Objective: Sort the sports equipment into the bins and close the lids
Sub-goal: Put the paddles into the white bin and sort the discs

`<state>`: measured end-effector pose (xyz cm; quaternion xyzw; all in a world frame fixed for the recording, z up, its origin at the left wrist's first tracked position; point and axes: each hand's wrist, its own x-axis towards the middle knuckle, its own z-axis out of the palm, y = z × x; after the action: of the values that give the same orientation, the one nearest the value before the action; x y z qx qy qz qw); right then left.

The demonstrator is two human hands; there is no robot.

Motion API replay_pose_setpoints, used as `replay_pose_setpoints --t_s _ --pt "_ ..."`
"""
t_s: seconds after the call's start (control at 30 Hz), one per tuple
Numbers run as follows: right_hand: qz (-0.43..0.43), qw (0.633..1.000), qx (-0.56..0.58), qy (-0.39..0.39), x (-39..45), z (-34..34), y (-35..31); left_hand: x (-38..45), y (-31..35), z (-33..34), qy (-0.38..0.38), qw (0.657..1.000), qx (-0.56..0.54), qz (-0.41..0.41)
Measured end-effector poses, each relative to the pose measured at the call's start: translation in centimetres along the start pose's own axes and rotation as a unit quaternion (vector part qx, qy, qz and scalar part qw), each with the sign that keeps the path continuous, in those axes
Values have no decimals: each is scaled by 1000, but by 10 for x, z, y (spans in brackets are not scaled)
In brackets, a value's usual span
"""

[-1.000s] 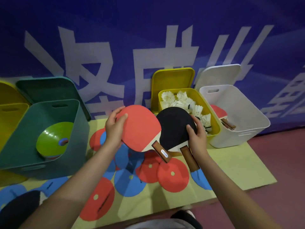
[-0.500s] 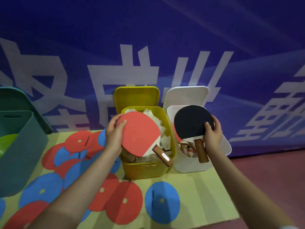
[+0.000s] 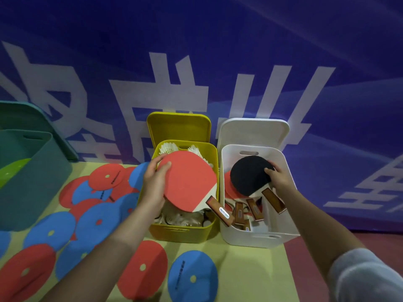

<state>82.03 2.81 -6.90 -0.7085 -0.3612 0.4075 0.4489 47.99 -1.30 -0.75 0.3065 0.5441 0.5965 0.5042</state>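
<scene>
My left hand (image 3: pixel 153 184) grips the edge of a red-faced table tennis paddle (image 3: pixel 188 182), held over the yellow bin (image 3: pixel 181 233) that holds white shuttlecocks (image 3: pixel 166 147). My right hand (image 3: pixel 278 178) grips a black-faced paddle (image 3: pixel 248 174) inside the white bin (image 3: pixel 261 238), above several other paddles (image 3: pixel 239 212) with wooden handles. Both bins stand side by side with their lids (image 3: pixel 253 131) propped open against the blue wall.
A teal bin (image 3: pixel 32 182) with a green disc inside stands at the left. Several red and blue flat discs (image 3: pixel 98 214) lie scattered on the yellow mat (image 3: pixel 250 275). Red floor shows at the right. A blue banner wall closes off the back.
Both hands have carried their paddles right and forward. The black paddle has dropped from above the white bin into it; the red paddle now hangs lower over the yellow bin.
</scene>
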Motion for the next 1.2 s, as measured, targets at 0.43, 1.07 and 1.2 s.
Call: replay_pose_setpoints --t_s 0.43,1.07,1.2 --pt "32 927 -372 -42 57 27 62 55 -26 96 -79 996 40 -11" --pt "146 967 101 183 13 44 40 30 -78 105 -221 821 502 159" --pt "114 986 -29 122 3 64 50 15 -97 93 -226 747 598 184"
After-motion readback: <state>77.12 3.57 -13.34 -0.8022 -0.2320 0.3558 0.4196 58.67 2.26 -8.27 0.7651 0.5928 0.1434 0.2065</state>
